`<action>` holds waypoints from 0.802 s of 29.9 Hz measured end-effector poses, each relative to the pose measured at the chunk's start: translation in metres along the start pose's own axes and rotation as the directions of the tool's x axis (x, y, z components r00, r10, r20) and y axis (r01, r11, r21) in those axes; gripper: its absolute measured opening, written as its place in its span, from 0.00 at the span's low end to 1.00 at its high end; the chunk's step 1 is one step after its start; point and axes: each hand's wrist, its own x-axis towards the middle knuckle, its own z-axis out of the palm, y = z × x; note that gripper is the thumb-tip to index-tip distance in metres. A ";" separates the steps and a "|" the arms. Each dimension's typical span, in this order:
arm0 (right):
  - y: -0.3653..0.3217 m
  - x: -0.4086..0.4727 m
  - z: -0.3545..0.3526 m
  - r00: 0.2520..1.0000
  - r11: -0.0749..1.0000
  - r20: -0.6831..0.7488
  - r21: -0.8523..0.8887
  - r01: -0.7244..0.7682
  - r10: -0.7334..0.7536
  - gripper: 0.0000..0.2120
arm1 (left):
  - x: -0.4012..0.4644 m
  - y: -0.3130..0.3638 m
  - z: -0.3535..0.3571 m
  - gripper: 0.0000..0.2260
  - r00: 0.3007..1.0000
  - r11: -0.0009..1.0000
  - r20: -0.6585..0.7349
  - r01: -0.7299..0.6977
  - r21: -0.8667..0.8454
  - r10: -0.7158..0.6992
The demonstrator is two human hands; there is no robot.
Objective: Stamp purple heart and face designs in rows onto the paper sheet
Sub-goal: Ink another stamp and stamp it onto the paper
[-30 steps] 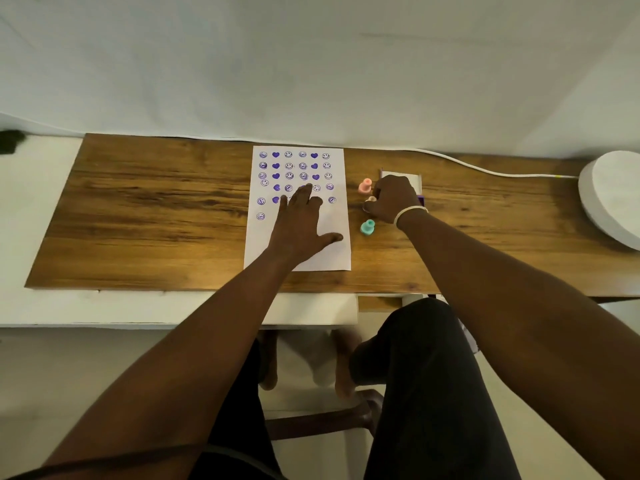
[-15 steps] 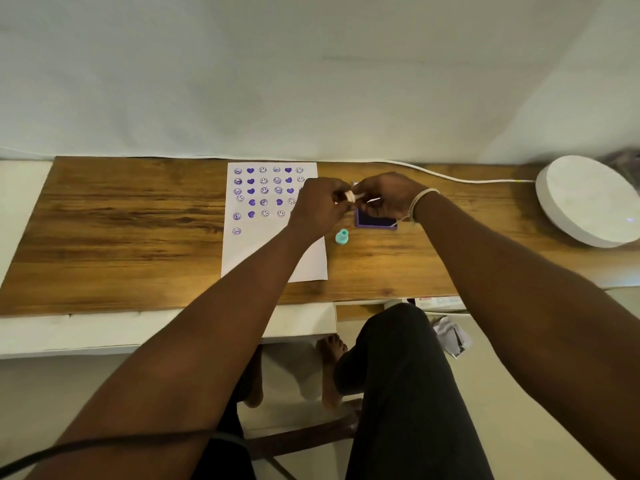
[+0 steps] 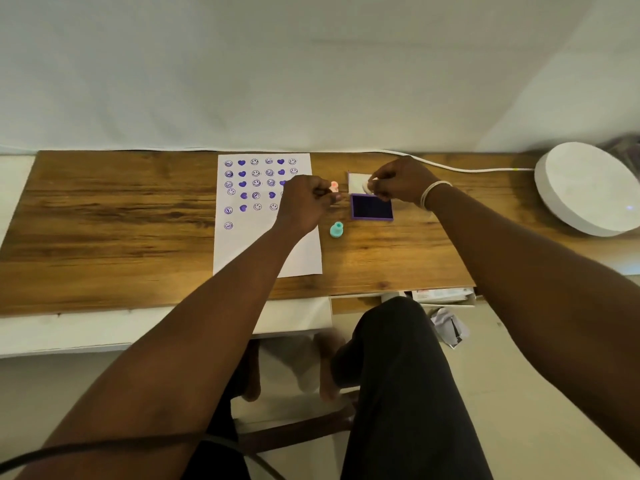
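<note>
The white paper sheet [image 3: 239,247] lies on the wooden table [image 3: 104,220], with rows of purple hearts and faces over its upper half. My left hand [image 3: 304,204] is a fist above the sheet's right edge, pinching a small dark piece that I cannot identify. My right hand [image 3: 403,183] hovers over the open purple ink pad [image 3: 371,207] and its white lid [image 3: 355,181], fingers closed on a small white round stamp piece [image 3: 369,185]. A pink stamp [image 3: 334,186] stands just beyond my left hand. A teal stamp [image 3: 336,230] stands between sheet and pad.
A large white round disc [image 3: 588,188] sits at the table's right end, with a white cable [image 3: 467,168] running along the back edge. A white wall rises behind. Below the front edge are my legs, a white ledge [image 3: 69,334] and loose papers [image 3: 446,323].
My left hand lifted off the sheet and met the right hand over a small white piece. The hands have now drawn apart, each keeping a part. The camera view shifted.
</note>
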 end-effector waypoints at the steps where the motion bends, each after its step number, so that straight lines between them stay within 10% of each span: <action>1: 0.004 0.004 0.000 0.998 0.983 -0.054 -0.182 0.019 -0.029 0.11 | -0.001 -0.004 -0.002 0.15 1.000 1.000 -0.022 0.002 0.004 -0.002; 10: 0.036 0.008 0.069 0.966 0.949 -0.247 -0.316 -0.009 -0.073 0.09 | -0.031 -0.052 -0.032 0.15 0.966 0.993 -0.239 0.107 0.045 -0.094; 24: 0.014 0.010 0.070 0.983 0.833 -0.180 -0.549 -0.065 -0.041 0.12 | -0.057 -0.096 -0.093 0.14 0.946 0.954 -0.287 0.216 0.209 -0.152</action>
